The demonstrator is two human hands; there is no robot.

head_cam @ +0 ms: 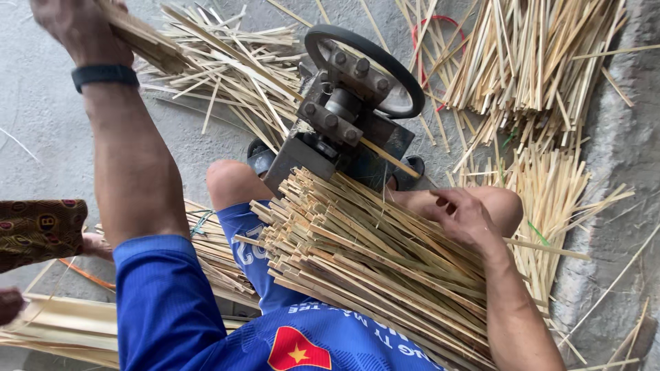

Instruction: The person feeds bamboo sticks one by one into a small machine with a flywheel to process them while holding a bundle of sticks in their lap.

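Observation:
My left hand [81, 27] is raised at the top left, closed around a small bundle of bamboo strips [144, 38]; a black band sits on that wrist. My right hand [464, 216] rests with its fingers on the top of a thick stack of bamboo slats [364, 254] lying across my lap. In front of my knees stands a dark metal splitting machine [344, 120] with a black round wheel [364, 69]. One thin strip [388, 156] pokes out of the machine's right side.
Split bamboo strips lie in a loose pile [234, 75] behind the machine and in big heaps [536, 75] at the right on the concrete floor. More slats [62, 326] lie at the lower left, beside another person's patterned sleeve [38, 230].

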